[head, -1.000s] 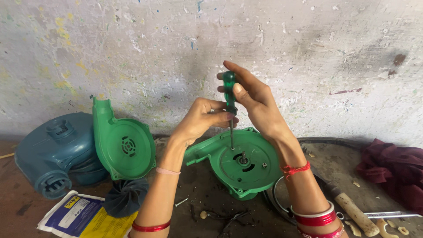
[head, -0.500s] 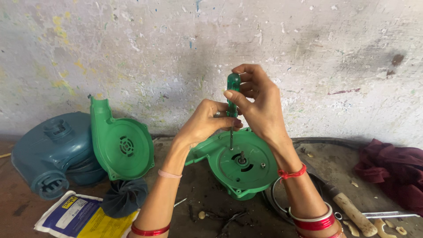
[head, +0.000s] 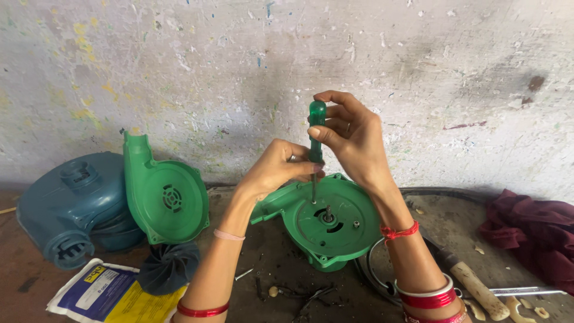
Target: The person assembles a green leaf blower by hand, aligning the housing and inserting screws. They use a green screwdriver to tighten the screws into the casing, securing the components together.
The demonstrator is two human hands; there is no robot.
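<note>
Evidently, a green-handled screwdriver (head: 317,128) was held upright, tip set down on the flat face of a green blower housing half (head: 327,220), just left of the centre shaft. The right hand (head: 353,140) was closed round the handle near its top, fingers curled, a grip suited to turning. The left hand (head: 276,168) was closed lightly on the lower handle and shank, fingertips pinched there, apparently to keep the blade steady and square on the screw point. The housing was propped tilted toward the camera on the dark bench (head: 263,263), so its face and shaft were presented to the tool; neither hand was seen touching it. It lay directly below both hands, between the forearms.

Other parts were set aside to the left: a matching green cover half (head: 164,197) stood on edge, a blue-grey blower casing (head: 72,206) behind it, a dark impeller fan (head: 168,267) in front, partly on a blue-and-yellow printed bag (head: 101,296). A wooden-handled tool (head: 475,287) and a dark red cloth (head: 532,230) lay to the right. Loose small hardware was scattered below the housing; kind could not be told.
</note>
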